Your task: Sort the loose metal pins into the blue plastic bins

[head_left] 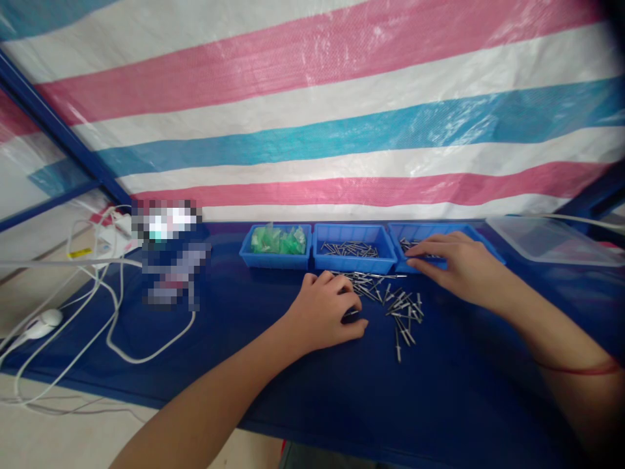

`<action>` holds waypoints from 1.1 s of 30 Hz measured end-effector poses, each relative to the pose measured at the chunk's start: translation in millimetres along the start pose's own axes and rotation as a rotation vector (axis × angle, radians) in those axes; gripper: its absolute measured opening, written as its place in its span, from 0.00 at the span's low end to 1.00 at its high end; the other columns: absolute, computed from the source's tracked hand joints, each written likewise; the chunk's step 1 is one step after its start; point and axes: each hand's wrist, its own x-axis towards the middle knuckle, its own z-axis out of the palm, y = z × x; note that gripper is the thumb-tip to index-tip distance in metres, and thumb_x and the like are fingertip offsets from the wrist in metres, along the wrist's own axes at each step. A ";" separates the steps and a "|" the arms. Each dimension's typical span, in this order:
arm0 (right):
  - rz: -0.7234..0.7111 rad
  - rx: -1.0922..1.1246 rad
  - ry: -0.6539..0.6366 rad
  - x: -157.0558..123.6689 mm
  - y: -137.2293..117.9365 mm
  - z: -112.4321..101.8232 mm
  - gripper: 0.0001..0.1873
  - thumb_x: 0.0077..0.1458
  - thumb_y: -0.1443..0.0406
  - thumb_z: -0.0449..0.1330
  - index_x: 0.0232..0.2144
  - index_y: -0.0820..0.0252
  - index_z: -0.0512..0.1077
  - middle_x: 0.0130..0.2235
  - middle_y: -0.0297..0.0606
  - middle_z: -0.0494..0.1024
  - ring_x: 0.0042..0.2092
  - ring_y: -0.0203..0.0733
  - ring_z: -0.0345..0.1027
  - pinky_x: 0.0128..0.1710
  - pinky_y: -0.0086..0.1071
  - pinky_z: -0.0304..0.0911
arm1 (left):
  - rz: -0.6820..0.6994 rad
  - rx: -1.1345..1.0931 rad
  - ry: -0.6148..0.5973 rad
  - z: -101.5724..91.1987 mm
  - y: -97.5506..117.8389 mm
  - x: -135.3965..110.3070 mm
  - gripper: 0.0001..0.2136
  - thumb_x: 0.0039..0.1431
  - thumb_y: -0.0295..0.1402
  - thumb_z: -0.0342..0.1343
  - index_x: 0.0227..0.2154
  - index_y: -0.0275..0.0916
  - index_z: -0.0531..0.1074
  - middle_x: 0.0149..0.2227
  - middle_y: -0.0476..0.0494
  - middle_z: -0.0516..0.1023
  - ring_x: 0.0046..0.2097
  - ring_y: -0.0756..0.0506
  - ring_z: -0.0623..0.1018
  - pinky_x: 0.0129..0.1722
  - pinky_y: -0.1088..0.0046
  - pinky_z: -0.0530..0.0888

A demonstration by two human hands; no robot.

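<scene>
My left hand (326, 309) rests on the blue table at the left side of a loose pile of metal pop rivets (403, 307). Its fingers are curved and spread, with the thumb stretched out apart from them; a bit of a rivet (351, 313) shows beneath the fingers. My right hand (454, 264) hovers over the right blue bin (481, 246), index finger and thumb extended with a narrow gap between the tips. No rivet is clearly visible between them. Several rivets (405, 245) lie inside that bin, partly hidden by this hand.
The middle blue bin (355, 262) holds many rivets; the left blue bin (276, 261) holds green and clear plastic packets. A translucent lid (547, 241) lies at the right. White cables (114, 312) and a blurred-out patch (170, 260) occupy the left. Striped sheeting (312, 130) hangs behind.
</scene>
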 end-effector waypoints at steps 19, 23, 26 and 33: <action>-0.199 0.310 -0.107 -6.9 -89.3 -6.7 0.13 0.61 0.58 0.53 0.41 0.58 0.73 0.38 0.41 0.76 0.39 0.41 0.71 0.40 0.34 0.65 | -0.111 0.043 0.109 9.3 -1.6 5.3 0.11 0.68 0.37 0.45 0.38 0.39 0.70 0.43 0.46 0.74 0.46 0.44 0.69 0.42 0.66 0.63; -0.293 0.252 -0.209 -9.6 -95.8 7.7 0.11 0.59 0.61 0.56 0.39 0.58 0.74 0.37 0.42 0.75 0.41 0.43 0.70 0.42 0.37 0.66 | -0.127 0.057 0.105 4.9 -4.5 4.0 0.11 0.68 0.34 0.43 0.37 0.40 0.71 0.42 0.46 0.75 0.45 0.44 0.69 0.42 0.66 0.63; -0.334 0.264 -0.236 -9.7 -94.4 15.8 0.09 0.60 0.64 0.54 0.37 0.57 0.75 0.38 0.41 0.75 0.41 0.42 0.70 0.42 0.36 0.66 | -0.161 0.015 0.139 4.5 -6.9 4.2 0.11 0.67 0.33 0.43 0.38 0.41 0.71 0.42 0.47 0.75 0.45 0.44 0.69 0.43 0.67 0.64; -0.278 0.172 -0.208 -10.4 -93.8 23.1 0.08 0.59 0.68 0.54 0.35 0.60 0.74 0.35 0.40 0.74 0.38 0.42 0.69 0.40 0.36 0.64 | -0.161 -0.020 0.103 12.8 -8.0 4.7 0.09 0.65 0.34 0.46 0.40 0.43 0.71 0.43 0.49 0.76 0.46 0.43 0.70 0.42 0.65 0.64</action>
